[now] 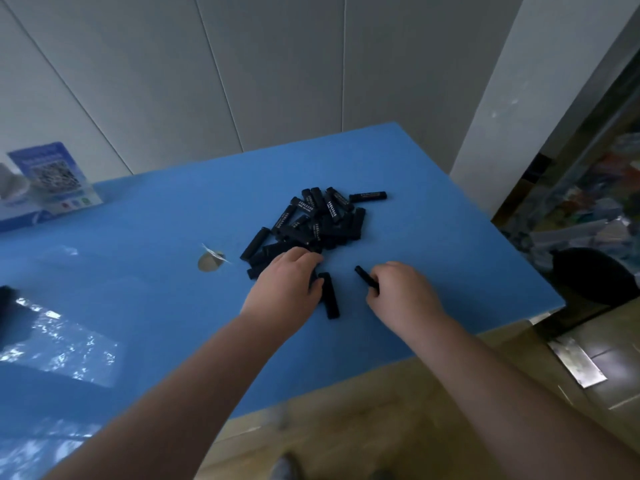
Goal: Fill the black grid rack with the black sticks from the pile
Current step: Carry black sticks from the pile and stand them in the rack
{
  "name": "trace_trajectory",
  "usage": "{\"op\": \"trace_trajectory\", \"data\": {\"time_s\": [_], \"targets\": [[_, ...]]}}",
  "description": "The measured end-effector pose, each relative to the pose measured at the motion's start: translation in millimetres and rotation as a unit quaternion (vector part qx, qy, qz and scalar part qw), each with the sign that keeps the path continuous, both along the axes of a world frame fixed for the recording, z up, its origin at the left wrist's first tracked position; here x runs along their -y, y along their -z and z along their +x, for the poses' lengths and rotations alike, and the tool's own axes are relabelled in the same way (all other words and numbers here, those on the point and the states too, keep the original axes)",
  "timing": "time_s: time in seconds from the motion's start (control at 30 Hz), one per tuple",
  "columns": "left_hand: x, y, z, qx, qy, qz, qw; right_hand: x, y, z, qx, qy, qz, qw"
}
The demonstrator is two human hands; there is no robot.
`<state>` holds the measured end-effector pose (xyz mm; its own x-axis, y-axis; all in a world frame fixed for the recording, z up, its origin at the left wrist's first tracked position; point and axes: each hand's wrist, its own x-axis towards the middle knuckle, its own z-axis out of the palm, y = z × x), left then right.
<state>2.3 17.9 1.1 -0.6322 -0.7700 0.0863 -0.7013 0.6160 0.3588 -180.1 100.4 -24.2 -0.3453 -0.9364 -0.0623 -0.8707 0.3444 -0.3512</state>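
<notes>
A pile of several black sticks (313,221) with white lettering lies on the blue table (145,237). My left hand (289,282) rests at the pile's near edge, fingers curled around a black stick (330,296) that points toward me. My right hand (398,289) is just to the right and holds another black stick (365,276) whose end juts out toward the pile. The black grid rack does not show clearly; a dark object (7,306) sits at the far left edge.
A blue printed card (52,178) stands at the back left by the wall. A round patch (209,262) marks the table left of the pile. Clear plastic (65,344) lies at the near left. A black stool (592,275) stands beyond the table's right edge.
</notes>
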Motion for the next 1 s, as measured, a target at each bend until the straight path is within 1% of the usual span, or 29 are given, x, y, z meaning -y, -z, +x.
{"op": "trace_trajectory", "data": {"time_s": [0.1, 0.13, 0.2, 0.27, 0.33, 0.37, 0.43, 0.57, 0.7, 0.8, 0.9, 0.93, 1.0], "targets": [[-6.5, 1.6, -11.6, -0.003, -0.003, 0.017, 1.000, -4.6, -1.5, -11.9, 0.049, -0.002, -0.020, 0.999], [-9.2, 2.7, -15.5, 0.003, 0.000, 0.022, 1.000, -5.4, -2.0, -14.6, 0.079, 0.012, -0.032, 0.996], [-13.5, 5.7, -22.1, 0.041, 0.003, 0.029, 0.999, -8.0, -2.4, -18.9, 0.155, 0.045, -0.049, 0.986], [-16.6, 8.1, -27.8, 0.101, -0.001, 0.023, 0.995, -11.8, -1.6, -20.9, 0.265, 0.074, -0.063, 0.959], [-19.9, 10.2, -33.3, 0.156, -0.005, 0.009, 0.988, -16.4, -2.4, -21.7, 0.367, 0.099, -0.077, 0.922], [-22.1, 10.8, -36.0, 0.175, -0.008, 0.003, 0.985, -18.5, -4.4, -21.9, 0.401, 0.106, -0.085, 0.906], [-26.5, 11.9, -41.2, 0.192, -0.016, -0.001, 0.981, -22.1, -8.9, -23.9, 0.439, 0.109, -0.099, 0.886], [-30.8, 14.1, -48.1, 0.177, -0.049, 0.015, 0.983, -25.6, -14.7, -31.3, 0.464, 0.112, -0.115, 0.871], [-36.4, 16.5, -55.5, 0.148, -0.041, 0.030, 0.988, -29.4, -15.5, -41.3, 0.444, 0.103, -0.113, 0.883], [-39.4, 21.3, -60.4, 0.157, -0.038, 0.025, 0.987, -32.2, -16.1, -46.9, 0.432, 0.099, -0.116, 0.889], [-38.9, 23.0, -62.9, 0.176, -0.033, 0.027, 0.983, -34.4, -17.5, -50.9, 0.437, 0.102, -0.122, 0.885], [-38.0, 22.4, -62.7, 0.169, -0.038, 0.037, 0.984, -34.9, -18.1, -52.0, 0.442, 0.100, -0.125, 0.883], [-36.4, 20.0, -60.1, 0.112, -0.063, 0.069, 0.989, -34.7, -21.1, -53.0, 0.453, 0.092, -0.128, 0.877]]}}
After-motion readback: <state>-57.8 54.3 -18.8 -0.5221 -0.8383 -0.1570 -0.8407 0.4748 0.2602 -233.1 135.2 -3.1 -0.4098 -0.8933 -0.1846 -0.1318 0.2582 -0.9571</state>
